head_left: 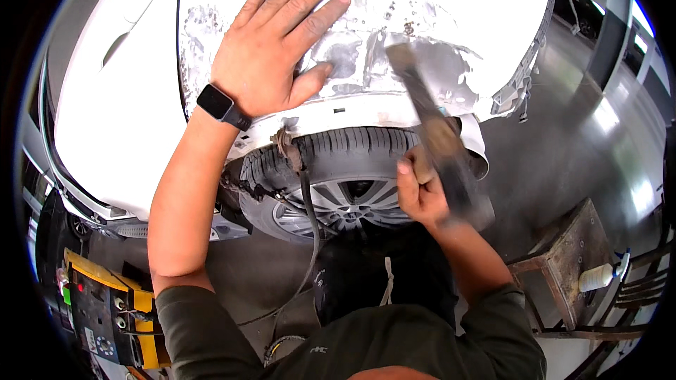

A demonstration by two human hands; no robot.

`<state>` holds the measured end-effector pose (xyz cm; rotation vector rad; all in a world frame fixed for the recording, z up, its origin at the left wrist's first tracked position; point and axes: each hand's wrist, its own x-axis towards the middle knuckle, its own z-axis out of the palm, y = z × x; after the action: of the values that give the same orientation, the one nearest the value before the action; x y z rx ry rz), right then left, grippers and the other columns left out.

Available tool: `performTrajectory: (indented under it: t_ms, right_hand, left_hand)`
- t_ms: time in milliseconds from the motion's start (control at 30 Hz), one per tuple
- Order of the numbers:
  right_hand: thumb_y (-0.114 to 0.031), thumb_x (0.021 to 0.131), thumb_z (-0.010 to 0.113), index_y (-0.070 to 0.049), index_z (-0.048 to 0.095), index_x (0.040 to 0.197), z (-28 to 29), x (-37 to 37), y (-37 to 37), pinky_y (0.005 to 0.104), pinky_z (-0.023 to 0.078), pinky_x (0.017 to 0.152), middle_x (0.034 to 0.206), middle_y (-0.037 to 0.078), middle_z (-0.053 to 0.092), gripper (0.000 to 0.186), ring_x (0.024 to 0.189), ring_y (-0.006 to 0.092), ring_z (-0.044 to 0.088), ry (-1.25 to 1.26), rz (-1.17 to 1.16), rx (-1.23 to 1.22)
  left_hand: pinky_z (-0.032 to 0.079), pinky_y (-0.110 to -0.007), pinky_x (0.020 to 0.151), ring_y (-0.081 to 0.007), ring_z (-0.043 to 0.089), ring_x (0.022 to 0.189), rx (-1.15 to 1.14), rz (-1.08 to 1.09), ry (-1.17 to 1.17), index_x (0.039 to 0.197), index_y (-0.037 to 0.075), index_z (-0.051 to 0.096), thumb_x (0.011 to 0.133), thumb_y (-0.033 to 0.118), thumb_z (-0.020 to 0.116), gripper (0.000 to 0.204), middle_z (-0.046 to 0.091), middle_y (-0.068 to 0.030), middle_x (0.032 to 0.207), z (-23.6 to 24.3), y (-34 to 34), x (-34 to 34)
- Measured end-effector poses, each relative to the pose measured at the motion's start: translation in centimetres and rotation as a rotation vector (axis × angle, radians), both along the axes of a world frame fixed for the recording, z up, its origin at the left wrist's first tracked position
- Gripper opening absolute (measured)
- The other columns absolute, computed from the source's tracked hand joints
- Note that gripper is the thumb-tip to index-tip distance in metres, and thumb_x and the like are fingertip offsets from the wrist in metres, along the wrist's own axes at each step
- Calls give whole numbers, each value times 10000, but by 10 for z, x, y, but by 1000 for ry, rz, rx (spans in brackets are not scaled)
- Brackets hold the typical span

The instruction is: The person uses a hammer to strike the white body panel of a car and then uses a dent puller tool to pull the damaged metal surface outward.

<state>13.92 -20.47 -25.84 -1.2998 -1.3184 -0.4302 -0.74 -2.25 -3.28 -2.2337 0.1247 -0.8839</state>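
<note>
My left hand [271, 56], wearing a dark watch, lies with fingers apart on a white car's body panel [451, 7] marked by sanded grey patches. My right hand [426, 193] grips a hammer [440, 134], blurred by motion, in front of the wheel arch. Below the panel show a tyre [352, 141] and a spoked silver rim [327, 204]. A rusty clamp [289, 148] on a black cable [310, 204] is attached at the arch's edge, just below my left hand.
A yellow and black machine [105, 302] with cables stands at lower left. At lower right are a worn stand [553, 253], a white bottle [595, 278] and dark slatted metalwork [641, 281]. The white door [120, 127] extends leftward, and grey floor [577, 141] shows at right.
</note>
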Motion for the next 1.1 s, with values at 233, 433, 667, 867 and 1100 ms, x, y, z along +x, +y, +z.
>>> performTrajectory:
  t_ms: [233,433,667,867,1100]
  right_hand:
    - [-126,837,723,-9,598,1101,1,-2,1,414,573,672,921,166,692,314,767,370,703,-42,-29,-9]
    - [-142,838,733,-4,577,1094,6,4,4,412,569,655,896,201,684,331,750,401,703,-84,-60,-63]
    - [-155,830,735,-1,577,1110,5,2,5,449,572,664,901,190,671,357,762,379,704,-99,-52,-67]
    - [-133,800,748,-21,615,1040,8,2,8,428,565,655,888,157,656,296,759,376,700,-98,-75,-55]
    - [-130,956,620,-27,643,938,4,0,2,398,479,680,843,130,624,107,759,296,621,60,-5,-77]
  left_hand:
    - [246,-494,1246,-284,354,1499,-1,-1,-3,1524,204,472,780,314,681,780,407,-58,1612,0,-1,-1]
    - [248,-502,1243,-291,363,1494,15,-21,-7,1520,187,475,773,300,689,785,414,-69,1607,3,3,-1]
    - [251,-497,1243,-294,363,1494,-25,0,-1,1519,190,477,781,291,684,773,414,-68,1608,-2,6,-3]
    - [254,-484,1247,-241,358,1499,-11,19,-28,1512,231,484,841,378,650,706,413,-16,1610,-1,7,-2]
    - [250,-494,1246,-243,359,1499,-12,18,-24,1518,239,480,850,379,644,702,408,-22,1613,-1,9,-2]
